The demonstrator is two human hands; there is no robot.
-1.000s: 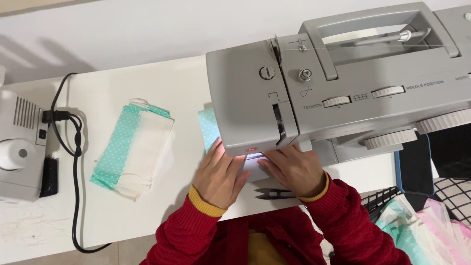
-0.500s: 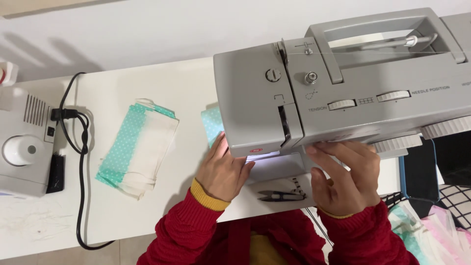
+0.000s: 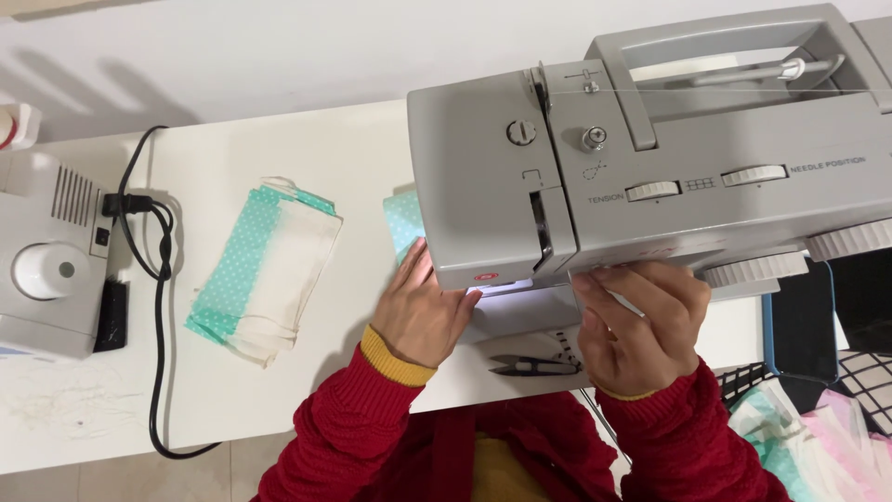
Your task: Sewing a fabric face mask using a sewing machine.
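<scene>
Head view. Machine (image 3: 650, 158): at table's right edge. Fabric (image 3: 403, 221): fed under its left end. Left hand (image 3: 423, 311): flat, pressing fabric; fingers judged at risk near needle. Right hand (image 3: 641, 321): curled against machine front, grip cannot be told. Snips (image 3: 534, 364): at front edge, could be knocked off.

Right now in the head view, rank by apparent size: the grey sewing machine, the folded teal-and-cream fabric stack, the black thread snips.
1. Grey sewing machine, though it sits nearest the camera.
2. Fabric stack.
3. Thread snips.
</scene>
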